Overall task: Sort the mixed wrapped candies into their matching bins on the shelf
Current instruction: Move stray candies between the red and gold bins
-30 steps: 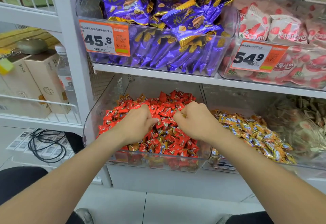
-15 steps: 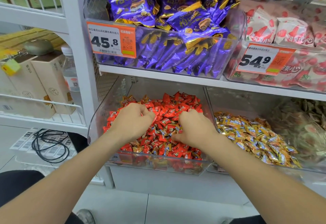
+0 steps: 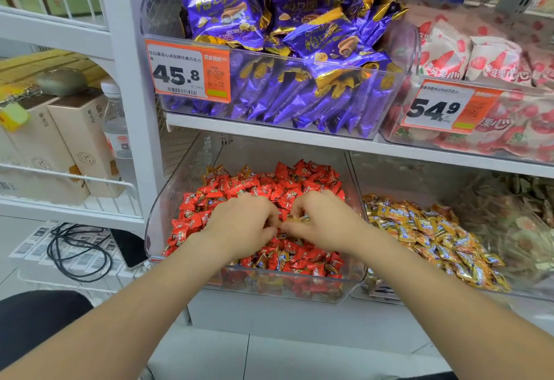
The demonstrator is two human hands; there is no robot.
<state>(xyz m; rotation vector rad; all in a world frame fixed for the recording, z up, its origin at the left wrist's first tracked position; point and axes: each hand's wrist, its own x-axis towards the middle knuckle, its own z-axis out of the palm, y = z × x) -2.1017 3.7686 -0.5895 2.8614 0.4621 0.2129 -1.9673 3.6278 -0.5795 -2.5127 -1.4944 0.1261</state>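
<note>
Head view: both hands work in the clear bin (image 3: 163, 215) of red candies (image 3: 269, 183), low on the shelf.
Over the pile's middle the right hand (image 3: 325, 224) pinches a gold-wrapped candy (image 3: 299, 219); the left hand (image 3: 242, 230), fingers curled, meets it, grip unclear. The gold candies (image 3: 434, 230) lie just right.

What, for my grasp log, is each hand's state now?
Left hand: curled among red candies; hold unclear.
Right hand: pinches a gold candy.

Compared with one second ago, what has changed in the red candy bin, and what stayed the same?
The left hand and right hand moved together over the red candies. Their fingertips now almost meet, and the right hand seems to pinch a gold-wrapped candy. Both stay in the clear bin; the candy piles look unchanged.
</note>
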